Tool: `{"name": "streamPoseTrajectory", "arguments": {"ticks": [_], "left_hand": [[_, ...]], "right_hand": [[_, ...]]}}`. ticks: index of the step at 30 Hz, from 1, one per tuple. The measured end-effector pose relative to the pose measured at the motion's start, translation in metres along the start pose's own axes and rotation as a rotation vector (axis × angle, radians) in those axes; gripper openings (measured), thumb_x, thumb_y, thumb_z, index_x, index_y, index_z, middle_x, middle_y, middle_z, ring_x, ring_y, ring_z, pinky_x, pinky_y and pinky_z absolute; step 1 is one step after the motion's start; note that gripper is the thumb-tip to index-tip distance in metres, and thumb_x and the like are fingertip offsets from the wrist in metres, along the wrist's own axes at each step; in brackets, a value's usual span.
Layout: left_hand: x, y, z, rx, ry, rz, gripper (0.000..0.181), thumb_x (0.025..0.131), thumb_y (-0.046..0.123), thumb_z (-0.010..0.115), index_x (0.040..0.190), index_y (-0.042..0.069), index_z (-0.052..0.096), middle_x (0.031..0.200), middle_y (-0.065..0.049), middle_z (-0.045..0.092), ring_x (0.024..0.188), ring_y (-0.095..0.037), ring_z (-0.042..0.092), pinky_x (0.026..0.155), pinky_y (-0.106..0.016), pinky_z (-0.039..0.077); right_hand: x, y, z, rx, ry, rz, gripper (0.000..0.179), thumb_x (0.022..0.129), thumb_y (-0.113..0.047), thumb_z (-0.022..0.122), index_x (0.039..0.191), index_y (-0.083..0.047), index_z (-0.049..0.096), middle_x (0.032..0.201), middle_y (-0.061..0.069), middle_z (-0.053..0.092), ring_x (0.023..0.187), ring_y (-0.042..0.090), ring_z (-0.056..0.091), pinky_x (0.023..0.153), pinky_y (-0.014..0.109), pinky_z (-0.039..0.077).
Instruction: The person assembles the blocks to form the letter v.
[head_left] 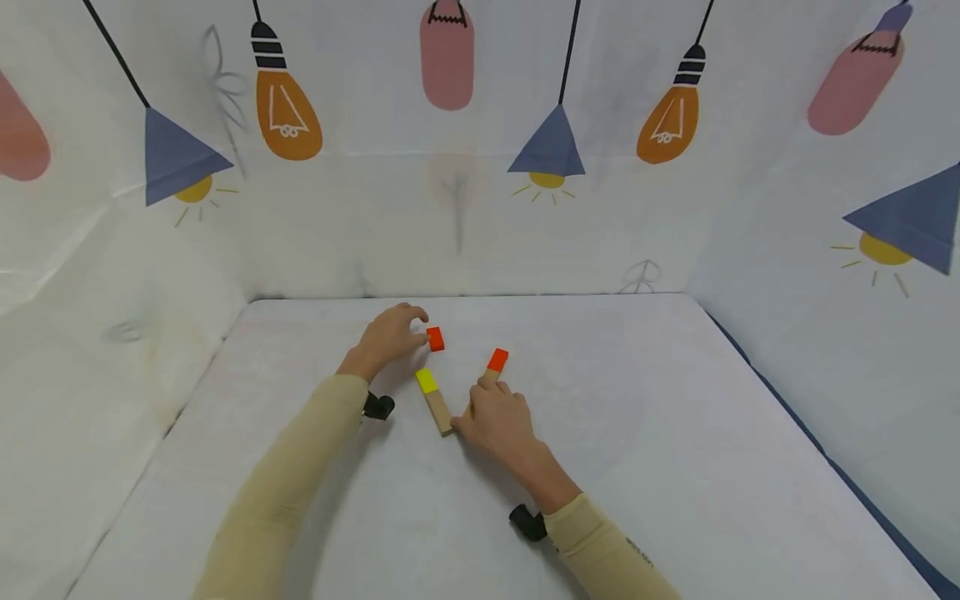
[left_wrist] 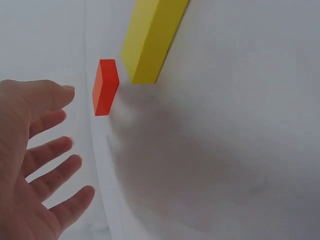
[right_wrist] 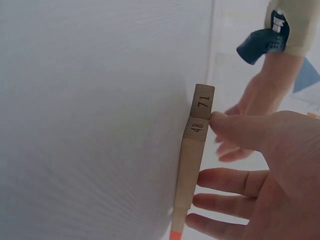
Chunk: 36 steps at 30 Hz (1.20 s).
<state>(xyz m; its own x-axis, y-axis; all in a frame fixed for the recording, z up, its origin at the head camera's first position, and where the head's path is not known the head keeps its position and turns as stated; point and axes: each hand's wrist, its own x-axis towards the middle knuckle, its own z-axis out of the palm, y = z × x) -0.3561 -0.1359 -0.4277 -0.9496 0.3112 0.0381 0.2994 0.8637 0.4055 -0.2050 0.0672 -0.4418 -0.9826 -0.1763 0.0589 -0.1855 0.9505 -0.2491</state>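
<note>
A small red block (head_left: 436,338) lies at the far side of the others on the white table. My left hand (head_left: 388,337) is beside it, thumb and forefinger reaching toward it; in the left wrist view the fingers are spread apart from the red block (left_wrist: 105,87). A yellow-tipped wooden block (head_left: 437,407) slants toward me. My right hand (head_left: 501,421) rests its fingertips on the red-tipped wooden piece (head_left: 495,367), partly hiding it. In the right wrist view, two wooden end faces, marked 71 (right_wrist: 203,101) and 48 (right_wrist: 196,128), meet near the right thumb.
The white table (head_left: 645,417) ends at a back wall sheet (head_left: 360,217) printed with lamps and bulbs. Dark wrist cameras hang under both sleeves, the left one (head_left: 378,407) near the yellow-tipped block and the right one (head_left: 528,523) closer to me.
</note>
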Motion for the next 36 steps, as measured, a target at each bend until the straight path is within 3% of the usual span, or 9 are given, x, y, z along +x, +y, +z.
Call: {"name": "streamPoseTrajectory", "arguments": {"ticks": [8, 16, 24, 31, 36], "left_hand": [[0.014, -0.004, -0.001, -0.054, -0.003, -0.035, 0.045, 0.094, 0.032, 0.062, 0.134, 0.011, 0.057, 0.148, -0.012, 0.048, 0.127, -0.033, 0.051, 0.111, -0.052, 0.039], [0.018, -0.003, 0.000, -0.105, -0.105, -0.033, 0.045, 0.093, 0.032, 0.063, 0.133, 0.013, 0.058, 0.144, -0.014, 0.053, 0.125, -0.033, 0.051, 0.108, -0.052, 0.041], [0.021, 0.004, 0.004, -0.086, -0.162, -0.022, 0.040, 0.091, 0.030, 0.069, 0.126, 0.015, 0.062, 0.138, -0.012, 0.058, 0.122, -0.032, 0.053, 0.107, -0.049, 0.043], [0.022, 0.007, 0.010, -0.001, -0.173, -0.002, 0.032, 0.089, 0.030, 0.073, 0.115, 0.013, 0.067, 0.113, -0.006, 0.066, 0.102, -0.026, 0.055, 0.095, -0.042, 0.047], [0.021, 0.013, 0.008, 0.006, -0.181, 0.002, 0.025, 0.088, 0.028, 0.074, 0.108, 0.015, 0.067, 0.105, -0.005, 0.066, 0.097, -0.025, 0.056, 0.087, -0.039, 0.048]], "right_hand": [[-0.001, -0.001, -0.001, 0.008, -0.010, -0.004, 0.038, 0.084, -0.044, 0.076, 0.072, -0.014, 0.054, 0.095, 0.000, 0.055, 0.093, 0.020, 0.052, 0.076, 0.038, 0.044], [-0.001, -0.001, 0.001, 0.001, -0.004, 0.002, 0.039, 0.084, -0.044, 0.076, 0.073, -0.014, 0.054, 0.099, 0.000, 0.056, 0.096, 0.020, 0.052, 0.076, 0.038, 0.044], [0.000, 0.002, 0.003, -0.011, 0.001, 0.005, 0.038, 0.084, -0.045, 0.075, 0.075, -0.014, 0.055, 0.104, 0.000, 0.058, 0.098, 0.020, 0.053, 0.076, 0.037, 0.044], [-0.002, 0.002, 0.003, -0.011, 0.008, -0.001, 0.037, 0.084, -0.046, 0.074, 0.077, -0.014, 0.056, 0.103, 0.000, 0.058, 0.097, 0.020, 0.053, 0.076, 0.038, 0.044], [-0.002, 0.002, 0.001, -0.011, 0.018, -0.006, 0.038, 0.084, -0.046, 0.075, 0.076, -0.015, 0.055, 0.100, 0.000, 0.057, 0.095, 0.020, 0.052, 0.074, 0.037, 0.042]]}}
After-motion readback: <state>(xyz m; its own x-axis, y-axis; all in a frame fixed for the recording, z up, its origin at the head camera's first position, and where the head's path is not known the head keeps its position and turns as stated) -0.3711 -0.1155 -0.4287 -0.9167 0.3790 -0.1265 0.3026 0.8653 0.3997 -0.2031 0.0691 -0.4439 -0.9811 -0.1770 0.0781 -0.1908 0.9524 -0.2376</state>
